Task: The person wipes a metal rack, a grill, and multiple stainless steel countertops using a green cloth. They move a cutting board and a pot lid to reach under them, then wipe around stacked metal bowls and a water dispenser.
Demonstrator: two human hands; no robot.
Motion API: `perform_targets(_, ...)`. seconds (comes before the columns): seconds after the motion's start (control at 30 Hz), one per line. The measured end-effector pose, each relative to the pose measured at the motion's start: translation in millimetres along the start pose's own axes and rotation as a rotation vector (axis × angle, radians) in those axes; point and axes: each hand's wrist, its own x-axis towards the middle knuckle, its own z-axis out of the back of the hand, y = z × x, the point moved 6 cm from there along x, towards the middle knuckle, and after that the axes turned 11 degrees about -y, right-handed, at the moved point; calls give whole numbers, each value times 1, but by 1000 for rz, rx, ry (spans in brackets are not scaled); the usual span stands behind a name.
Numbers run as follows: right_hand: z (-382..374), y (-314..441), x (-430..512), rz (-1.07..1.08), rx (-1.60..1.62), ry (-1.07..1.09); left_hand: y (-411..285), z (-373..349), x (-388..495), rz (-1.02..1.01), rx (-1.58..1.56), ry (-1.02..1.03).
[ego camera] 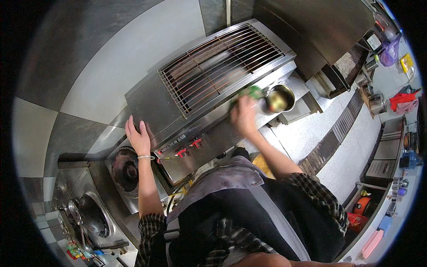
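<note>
My left hand (138,137), with a bangle at the wrist, is at the left end of a stainless-steel gas grill (150,106). Its fingers are spread and hold nothing; whether they touch the metal I cannot tell. Motion blur covers my right hand (245,115) over the grill's front ledge. Its fingers are on a blurred green thing (255,91), which shows on both sides of them; its exact kind is unclear. Just right of that hand stands a round metal pot (291,96) with something yellowish inside. A wire grate (213,66) covers the grill's top.
Red knobs (196,143) stick out from the grill's front. To the left are a round gas burner (125,172) and a black wok (93,215) with a metal ladle (74,210). A large steel hood (317,26) juts out at the upper right. A drain grating (333,137) crosses the floor.
</note>
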Motion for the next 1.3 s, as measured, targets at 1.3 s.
perform_targets(1.3, 20, -62, 66, -592, 633, -523, -1, -16, -6, 79, -26, 155)
